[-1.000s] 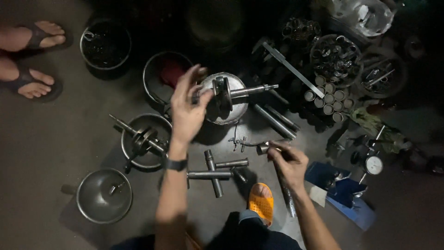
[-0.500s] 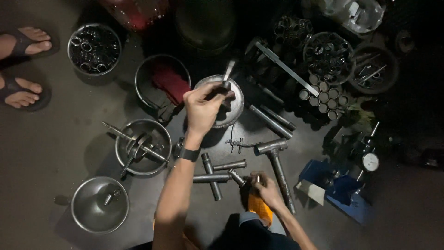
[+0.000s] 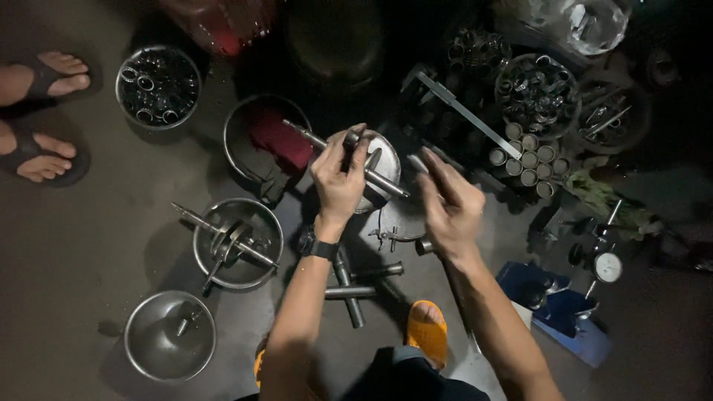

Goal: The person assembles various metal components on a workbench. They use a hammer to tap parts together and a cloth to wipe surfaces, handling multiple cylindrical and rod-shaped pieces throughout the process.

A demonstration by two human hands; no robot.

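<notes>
A dark grey floor (image 3: pixel 89 245) carries several round metal bowls (image 3: pixel 169 345), one bowl of rings (image 3: pixel 158 87), one holding a red cloth (image 3: pixel 276 141), loose steel shafts (image 3: pixel 355 286), a cluster of short metal cylinders (image 3: pixel 529 152), a dial gauge (image 3: pixel 607 266) and a blue case (image 3: pixel 564 315).

This is a mechanical repair workshop, with the work laid out on a bare, dark concrete floor (image 3: pixel 89 245). Round metal bowls (image 3: pixel 169 345) hold steel shafts (image 3: pixel 223 236) and other parts, and one bowl of bearing rings (image 3: pixel 157 87) stands at the top left. More cylindrical sleeves (image 3: pixel 529 157) cluster on the right beside a long steel ruler (image 3: pixel 464 111). A dial gauge (image 3: pixel 607 266) stands near a blue case (image 3: pixel 553 312). Loose steel rods (image 3: pixel 349 286) lie on the floor, and a red rag (image 3: pixel 276 137) fills another bowl.
</notes>
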